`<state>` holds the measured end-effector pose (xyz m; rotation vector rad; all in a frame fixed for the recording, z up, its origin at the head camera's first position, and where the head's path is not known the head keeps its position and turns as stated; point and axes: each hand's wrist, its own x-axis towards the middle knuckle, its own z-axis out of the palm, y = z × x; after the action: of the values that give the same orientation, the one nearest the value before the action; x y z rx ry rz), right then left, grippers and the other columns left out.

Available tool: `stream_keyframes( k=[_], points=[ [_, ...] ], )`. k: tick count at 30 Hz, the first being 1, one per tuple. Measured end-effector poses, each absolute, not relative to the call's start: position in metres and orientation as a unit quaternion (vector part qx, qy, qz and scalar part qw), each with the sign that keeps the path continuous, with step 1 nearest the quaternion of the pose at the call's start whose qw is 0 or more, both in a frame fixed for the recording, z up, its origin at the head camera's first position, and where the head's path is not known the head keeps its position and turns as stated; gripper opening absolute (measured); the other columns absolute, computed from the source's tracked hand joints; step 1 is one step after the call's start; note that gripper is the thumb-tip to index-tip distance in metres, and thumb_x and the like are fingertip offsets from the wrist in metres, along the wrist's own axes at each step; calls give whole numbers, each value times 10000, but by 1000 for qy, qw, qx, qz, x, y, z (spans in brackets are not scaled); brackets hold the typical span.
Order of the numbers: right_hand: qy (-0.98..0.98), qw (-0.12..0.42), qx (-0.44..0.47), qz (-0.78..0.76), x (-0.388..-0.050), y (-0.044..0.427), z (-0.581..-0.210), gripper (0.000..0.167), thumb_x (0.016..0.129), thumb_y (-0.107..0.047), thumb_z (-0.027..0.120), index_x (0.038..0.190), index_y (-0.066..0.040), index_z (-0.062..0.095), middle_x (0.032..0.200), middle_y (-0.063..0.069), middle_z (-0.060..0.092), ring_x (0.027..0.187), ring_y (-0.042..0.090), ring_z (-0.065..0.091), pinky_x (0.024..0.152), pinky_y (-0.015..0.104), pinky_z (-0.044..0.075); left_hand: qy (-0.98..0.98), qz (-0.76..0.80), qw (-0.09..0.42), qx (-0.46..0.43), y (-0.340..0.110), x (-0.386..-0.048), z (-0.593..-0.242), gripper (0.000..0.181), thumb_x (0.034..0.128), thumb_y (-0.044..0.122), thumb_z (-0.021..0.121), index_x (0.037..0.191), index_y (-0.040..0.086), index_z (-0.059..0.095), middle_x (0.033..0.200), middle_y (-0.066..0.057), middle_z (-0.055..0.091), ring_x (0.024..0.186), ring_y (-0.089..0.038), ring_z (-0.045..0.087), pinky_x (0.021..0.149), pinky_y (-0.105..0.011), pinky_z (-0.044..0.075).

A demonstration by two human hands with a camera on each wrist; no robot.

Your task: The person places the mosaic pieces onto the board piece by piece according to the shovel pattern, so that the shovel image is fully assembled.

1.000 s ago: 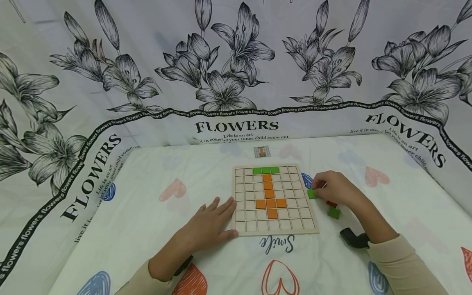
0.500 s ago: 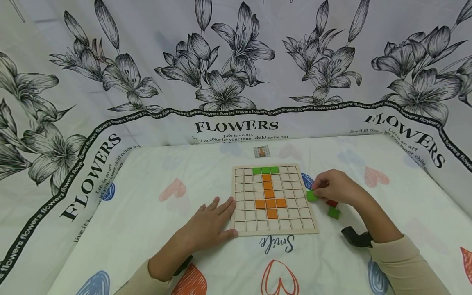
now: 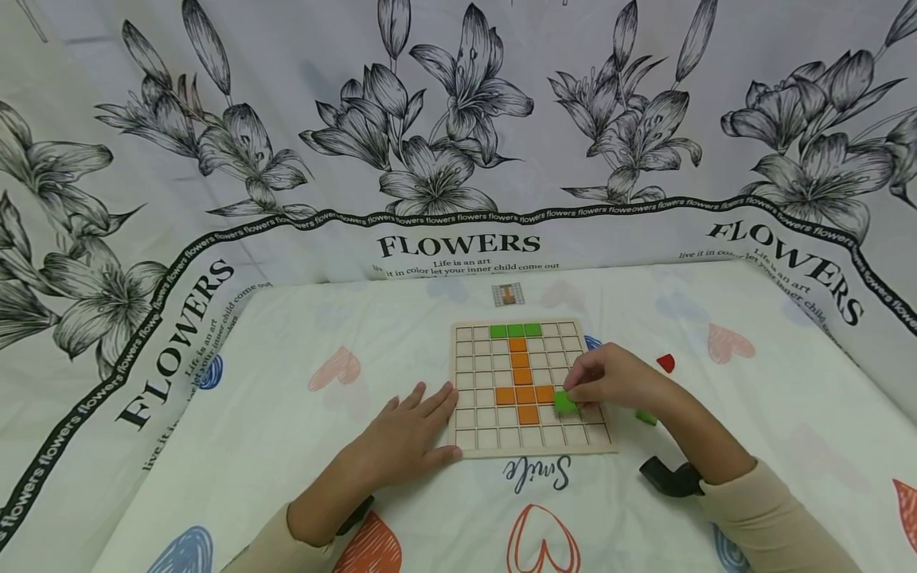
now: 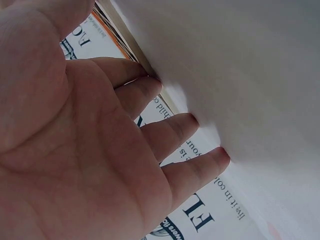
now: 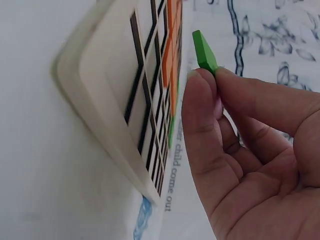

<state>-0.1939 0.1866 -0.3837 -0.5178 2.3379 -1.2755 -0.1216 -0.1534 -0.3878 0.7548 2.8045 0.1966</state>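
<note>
A square wooden grid board (image 3: 487,439) lies on the table, with several orange tiles (image 3: 522,360) set in a cross shape and a row of three green tiles (image 3: 516,330) along its far side. My right hand (image 3: 623,378) pinches a green square tile (image 3: 564,403) between thumb and index finger, over the board just right of the orange crossbar. In the right wrist view that green tile (image 5: 204,51) is tilted and held above the grid. The left hand (image 3: 408,442) lies flat, fingers spread, its fingertips and thumb touching the board's left edge.
Right of the board, a red piece (image 3: 666,363) and a green tile (image 3: 646,417), partly hidden by the right arm, lie on the heart-printed cloth (image 3: 401,318). A small picture card (image 3: 509,294) lies beyond the board. A flower-print curtain (image 3: 458,183) stands behind.
My right hand has carried the green tile from beside the board's right edge leftward and nearer, over the grid. The red piece is more exposed now. The left hand has stayed still.
</note>
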Motion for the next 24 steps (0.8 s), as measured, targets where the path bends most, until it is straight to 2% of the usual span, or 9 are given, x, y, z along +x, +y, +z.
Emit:
stream_keyframes(
  k=[12,20,24],
  points=[
    [834,214,-155,-484,-182,156,-395,49,879,-71,765,888,-27,744,788,53,697,692,213,673,675,349,582,956,70,113,261,-154,-121,-387,782,978,535,573,1572,85,338,1620,-56,304,1456,-423,270,1071,-647,315],
    [834,208,-158,-486,-177,145,-399,27,895,-77,750,912,-59,761,822,43,710,712,204,674,714,334,582,956,68,111,262,-155,-121,-387,778,981,538,566,1571,83,341,1619,-56,307,1453,-425,276,1068,-649,317],
    [846,193,-160,-470,-175,142,-398,69,900,-68,735,948,-91,778,875,10,714,769,185,646,760,324,563,956,69,110,264,-155,-121,-387,778,982,537,565,1570,80,342,1619,-59,308,1452,-429,276,1067,-651,317]
  ],
)
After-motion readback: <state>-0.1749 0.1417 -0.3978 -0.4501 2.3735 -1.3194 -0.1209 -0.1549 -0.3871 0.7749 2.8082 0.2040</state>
